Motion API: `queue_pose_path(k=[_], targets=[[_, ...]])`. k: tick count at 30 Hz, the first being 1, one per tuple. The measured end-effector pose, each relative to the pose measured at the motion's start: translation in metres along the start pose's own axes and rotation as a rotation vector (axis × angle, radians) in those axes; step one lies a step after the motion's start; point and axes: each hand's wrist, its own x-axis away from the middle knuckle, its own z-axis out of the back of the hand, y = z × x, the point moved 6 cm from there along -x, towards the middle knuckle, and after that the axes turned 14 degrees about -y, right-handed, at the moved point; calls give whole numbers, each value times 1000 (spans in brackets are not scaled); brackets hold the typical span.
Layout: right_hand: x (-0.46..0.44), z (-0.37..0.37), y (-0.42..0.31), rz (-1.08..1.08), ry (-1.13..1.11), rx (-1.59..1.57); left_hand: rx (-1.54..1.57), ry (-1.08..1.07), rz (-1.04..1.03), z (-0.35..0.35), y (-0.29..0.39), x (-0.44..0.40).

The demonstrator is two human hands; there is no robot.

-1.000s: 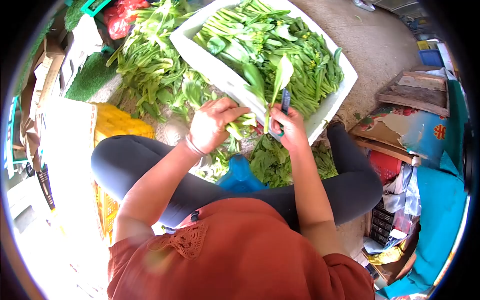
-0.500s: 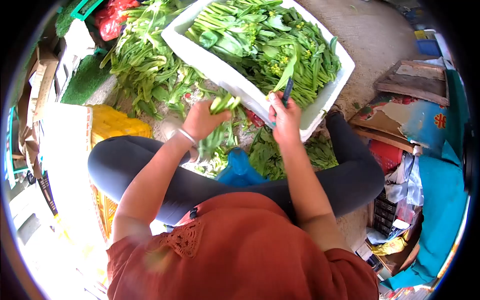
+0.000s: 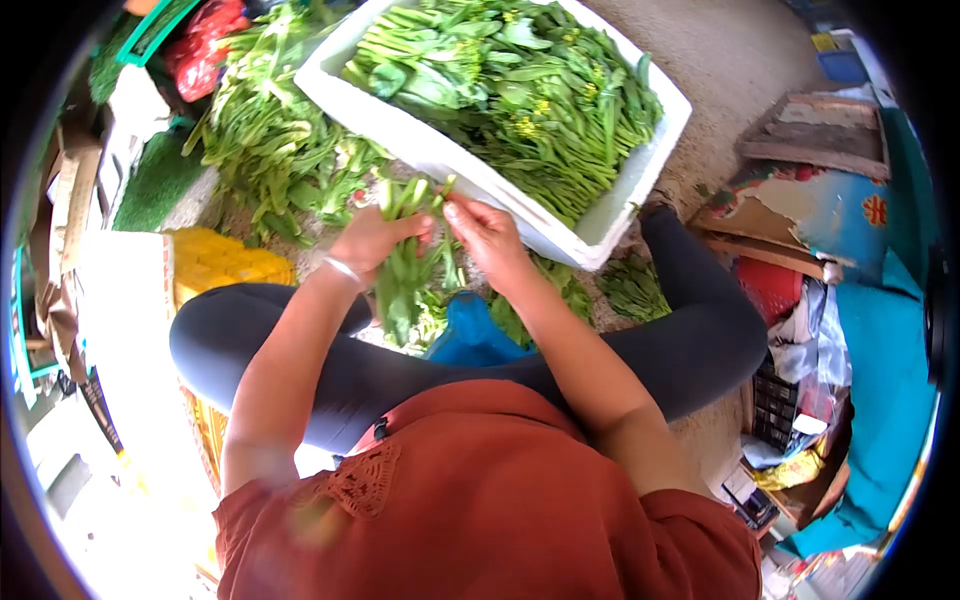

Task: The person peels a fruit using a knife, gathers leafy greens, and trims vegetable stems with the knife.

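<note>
My left hand is closed around a bunch of leafy green stems, cut ends up and leaves hanging down. My right hand is beside it, fingers pinched at the top of a stem at the bunch's right side. No knife can be made out in the right hand now. Just beyond both hands stands a white foam box holding many green stems with leaves and small yellow flowers.
Loose greens lie on the ground at the left of the box. A blue stool is between my legs. Yellow crates stand at left; a wooden frame, cardboard and a black crate are at right.
The right hand has moved left from the box's near corner to the bunch. The left hand has turned the bunch so its leaves hang down, and the leafy piece at the right hand is gone from there.
</note>
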Motion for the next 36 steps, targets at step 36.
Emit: queue_pose_path(k=[36], targets=[[24,95,-67,218,508,571,-1274,517,-653,-26,57,33]])
